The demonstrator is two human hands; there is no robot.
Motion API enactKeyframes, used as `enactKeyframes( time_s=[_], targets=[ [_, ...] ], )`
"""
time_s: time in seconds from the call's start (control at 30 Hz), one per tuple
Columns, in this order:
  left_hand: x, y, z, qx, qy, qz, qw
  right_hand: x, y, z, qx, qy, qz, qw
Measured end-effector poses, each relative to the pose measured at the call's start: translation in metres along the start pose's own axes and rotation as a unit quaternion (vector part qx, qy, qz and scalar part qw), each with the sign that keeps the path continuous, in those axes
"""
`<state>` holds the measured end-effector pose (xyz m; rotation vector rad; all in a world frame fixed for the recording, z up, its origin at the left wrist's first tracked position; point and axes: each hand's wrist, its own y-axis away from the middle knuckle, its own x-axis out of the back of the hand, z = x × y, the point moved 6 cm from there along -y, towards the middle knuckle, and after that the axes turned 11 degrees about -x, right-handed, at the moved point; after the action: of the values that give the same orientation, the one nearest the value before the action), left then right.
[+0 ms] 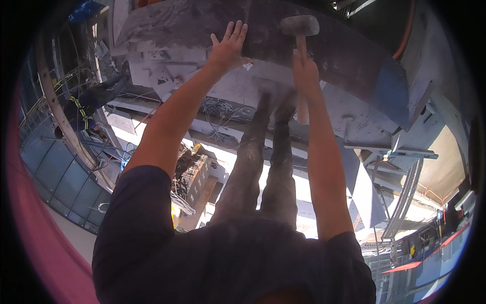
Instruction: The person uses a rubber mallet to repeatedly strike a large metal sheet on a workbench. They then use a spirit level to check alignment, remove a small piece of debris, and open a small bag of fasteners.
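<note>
My left hand (230,49) lies flat with its fingers apart on a broad dark slab (349,58), close to the slab's near edge. A thin seam runs across the slab just beyond the fingertips. My right hand (306,76) is closed around the wooden handle of a mallet (299,25). The mallet's dull grey, barrel-shaped head is held up at the far side of that hand, over the slab. The handle's lower end sticks out below my fist, beside my wrist. Whether the head touches the slab I cannot tell.
Below the slab, my dusty boots stand near a pale ledge (228,91). Tangled grey cables (217,114) lie left of my legs, with a brick block (195,177) nearer. Metal channels (405,197) lean at right. At far left is a dark shape with yellow-green strips (80,112).
</note>
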<state>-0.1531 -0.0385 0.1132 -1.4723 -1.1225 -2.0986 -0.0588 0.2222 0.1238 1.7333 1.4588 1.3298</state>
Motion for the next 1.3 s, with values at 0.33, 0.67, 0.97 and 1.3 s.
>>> enactKeyframes(
  time_s=[0.33, 0.67, 0.97, 1.3],
  targets=[
    [0.0, -0.031, -0.019, 0.062, 0.044, 0.016, 0.997, 0.001, 0.009, -0.011, -0.037, 0.025, -0.033, 0.998],
    [0.01, -0.02, -0.066, 0.116, 0.076, -0.06, 0.988, 0.001, -0.003, -0.008, -0.006, 0.017, -0.033, 0.999],
    [0.025, -0.036, -0.039, 0.096, 0.124, -0.025, 0.987, -0.004, -0.008, 0.0, -0.005, 0.028, -0.018, 0.999],
    [0.038, -0.121, -0.004, 0.102, 0.293, 0.385, 0.869, -0.023, -0.006, 0.003, 0.028, 0.07, -0.025, 0.997]
  ],
)
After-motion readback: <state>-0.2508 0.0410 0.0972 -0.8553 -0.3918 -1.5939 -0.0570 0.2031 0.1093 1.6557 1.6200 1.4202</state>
